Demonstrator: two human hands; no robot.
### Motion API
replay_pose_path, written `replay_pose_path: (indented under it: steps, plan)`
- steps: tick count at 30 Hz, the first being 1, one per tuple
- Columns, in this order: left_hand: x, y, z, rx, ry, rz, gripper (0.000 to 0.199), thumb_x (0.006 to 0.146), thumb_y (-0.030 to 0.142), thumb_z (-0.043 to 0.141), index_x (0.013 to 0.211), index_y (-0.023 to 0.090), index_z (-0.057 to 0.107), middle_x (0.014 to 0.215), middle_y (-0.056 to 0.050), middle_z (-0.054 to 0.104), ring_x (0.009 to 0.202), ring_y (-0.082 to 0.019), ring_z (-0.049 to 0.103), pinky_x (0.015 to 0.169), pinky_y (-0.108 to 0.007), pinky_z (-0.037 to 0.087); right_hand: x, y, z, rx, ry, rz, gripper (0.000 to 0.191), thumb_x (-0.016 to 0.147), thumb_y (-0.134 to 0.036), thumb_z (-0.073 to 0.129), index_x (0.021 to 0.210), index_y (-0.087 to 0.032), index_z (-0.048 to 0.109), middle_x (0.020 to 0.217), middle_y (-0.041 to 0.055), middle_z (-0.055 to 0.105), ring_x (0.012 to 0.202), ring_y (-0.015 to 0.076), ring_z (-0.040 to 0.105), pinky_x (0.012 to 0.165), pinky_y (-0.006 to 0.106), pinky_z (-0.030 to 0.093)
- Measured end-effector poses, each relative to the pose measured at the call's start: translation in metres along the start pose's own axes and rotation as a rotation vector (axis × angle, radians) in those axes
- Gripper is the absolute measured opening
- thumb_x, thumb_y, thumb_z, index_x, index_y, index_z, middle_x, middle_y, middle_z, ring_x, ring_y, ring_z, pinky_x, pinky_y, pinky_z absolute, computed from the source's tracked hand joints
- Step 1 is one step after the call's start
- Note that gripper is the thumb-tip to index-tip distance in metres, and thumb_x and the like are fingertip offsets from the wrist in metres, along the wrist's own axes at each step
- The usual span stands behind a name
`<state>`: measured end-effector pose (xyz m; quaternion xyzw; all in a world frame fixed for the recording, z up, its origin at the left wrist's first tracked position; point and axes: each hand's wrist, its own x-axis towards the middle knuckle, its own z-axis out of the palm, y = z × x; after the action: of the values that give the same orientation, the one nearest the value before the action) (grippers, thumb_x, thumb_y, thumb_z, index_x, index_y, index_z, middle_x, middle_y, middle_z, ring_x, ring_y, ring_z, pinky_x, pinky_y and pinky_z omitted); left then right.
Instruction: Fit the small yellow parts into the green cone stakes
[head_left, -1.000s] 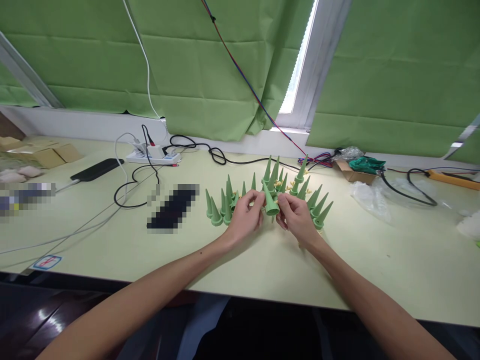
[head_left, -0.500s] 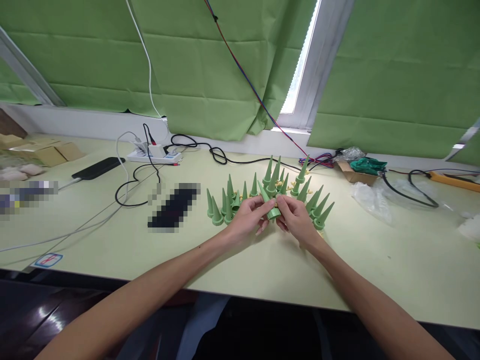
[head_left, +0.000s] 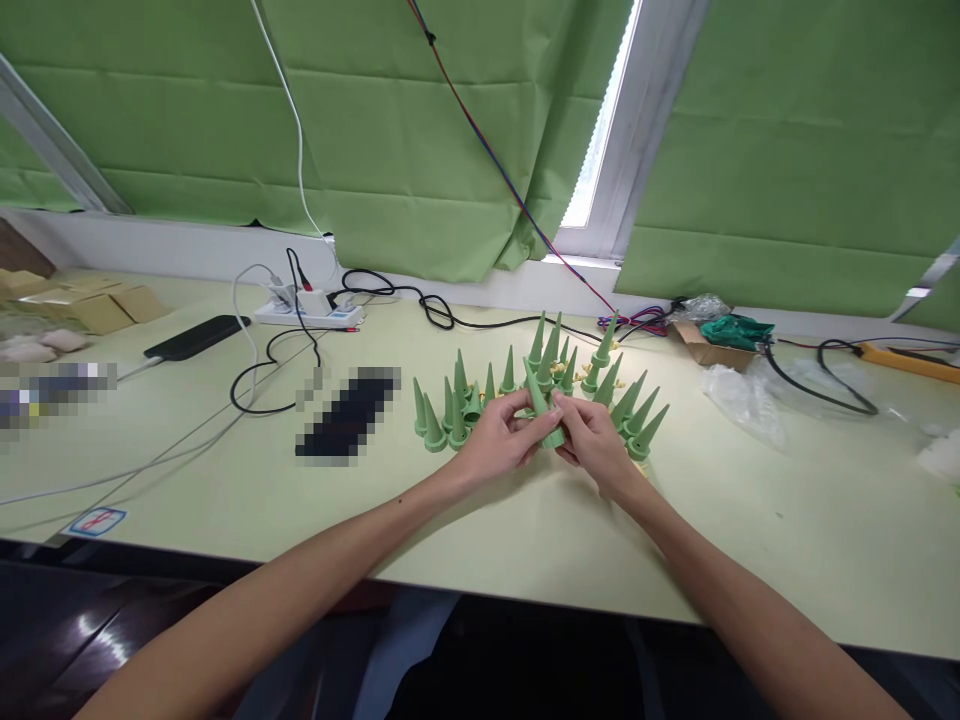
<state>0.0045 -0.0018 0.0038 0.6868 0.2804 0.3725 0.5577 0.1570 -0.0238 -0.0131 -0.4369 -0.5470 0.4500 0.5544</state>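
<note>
Pale table [head_left: 712, 540] w/ grp of green cones [head_left: 454, 415] around centre, some upright, some tilted. L hand [head_left: 499, 435] closed round one tilted green cone [head_left: 541, 405], in front of grp; R hand [head_left: 592, 432] pinches in at same cone's R side, nr its wide end. Small yellow pcs [head_left: 580, 372] lie btwn cones behind hands.

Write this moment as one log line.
left hand: gripping green cone | right hand: at its base | cone: tilted | other green cones: beyond hands
</note>
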Motion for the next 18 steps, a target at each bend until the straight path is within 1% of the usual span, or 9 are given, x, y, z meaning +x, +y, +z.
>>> replay_pose_path:
  steps: [3, 5, 8, 11, 16, 18]
  plan:
    - [-0.0008, 0.0012, 0.0007, 0.049, 0.012, 0.035, 0.041, 0.086, 0.051, 0.063, 0.071, 0.020, 0.041, 0.049, 0.007, 0.037, 0.041, -0.007, 0.035, 0.041, -0.023, 0.021, -0.0006, -0.0015, 0.0001, 0.003, 0.008, 0.019, 0.053, 0.087, -0.060, 0.057, 0.059, -0.021, 0.033, 0.052, -0.0083, 0.020, 0.041, 0.0057, 0.021, 0.034, 0.021, 0.021]
    - [-0.0010, 0.0014, 0.0019, 0.074, 0.036, 0.051, 0.045, 0.084, 0.051, 0.065, 0.068, 0.020, 0.036, 0.050, 0.007, 0.034, 0.042, -0.007, 0.032, 0.042, -0.023, 0.021, -0.0012, -0.0029, 0.0003, -0.008, 0.009, 0.028, 0.054, 0.085, -0.062, 0.058, 0.059, -0.022, 0.033, 0.052, -0.0080, 0.020, 0.041, 0.0060, 0.020, 0.035, 0.021, 0.022]
    - [-0.0014, 0.0011, 0.0039, 0.094, 0.053, 0.069, 0.042, 0.081, 0.050, 0.068, 0.069, 0.020, 0.042, 0.053, 0.006, 0.033, 0.046, -0.007, 0.030, 0.044, -0.023, 0.022, -0.0015, -0.0036, 0.0002, -0.032, 0.007, 0.028, 0.056, 0.084, -0.063, 0.058, 0.057, -0.022, 0.032, 0.051, -0.0073, 0.022, 0.042, 0.0066, 0.023, 0.035, 0.022, 0.023]
    - [-0.0019, 0.0004, 0.0051, 0.113, 0.058, 0.085, 0.039, 0.080, 0.050, 0.069, 0.071, 0.019, 0.046, 0.057, 0.006, 0.032, 0.049, -0.008, 0.030, 0.045, -0.023, 0.022, -0.0003, -0.0020, -0.0007, -0.043, -0.003, 0.033, 0.057, 0.084, -0.064, 0.058, 0.056, -0.022, 0.031, 0.052, -0.0072, 0.021, 0.042, 0.0064, 0.022, 0.035, 0.022, 0.021]
    - [-0.0015, -0.0007, 0.0049, 0.182, 0.073, 0.127, 0.039, 0.082, 0.048, 0.067, 0.070, 0.019, 0.045, 0.064, 0.004, 0.034, 0.054, -0.008, 0.032, 0.046, -0.023, 0.023, 0.0014, 0.0004, -0.0025, -0.055, -0.011, 0.030, 0.058, 0.084, -0.063, 0.058, 0.054, -0.022, 0.029, 0.051, -0.0072, 0.020, 0.042, 0.0060, 0.021, 0.035, 0.023, 0.019]
    - [-0.0013, -0.0010, 0.0048, 0.198, 0.074, 0.133, 0.040, 0.083, 0.047, 0.066, 0.069, 0.018, 0.041, 0.066, 0.004, 0.034, 0.054, -0.008, 0.031, 0.047, -0.023, 0.022, 0.0011, -0.0003, -0.0020, -0.045, -0.005, 0.035, 0.058, 0.084, -0.062, 0.058, 0.055, -0.022, 0.030, 0.051, -0.0073, 0.021, 0.041, 0.0058, 0.021, 0.035, 0.022, 0.019]
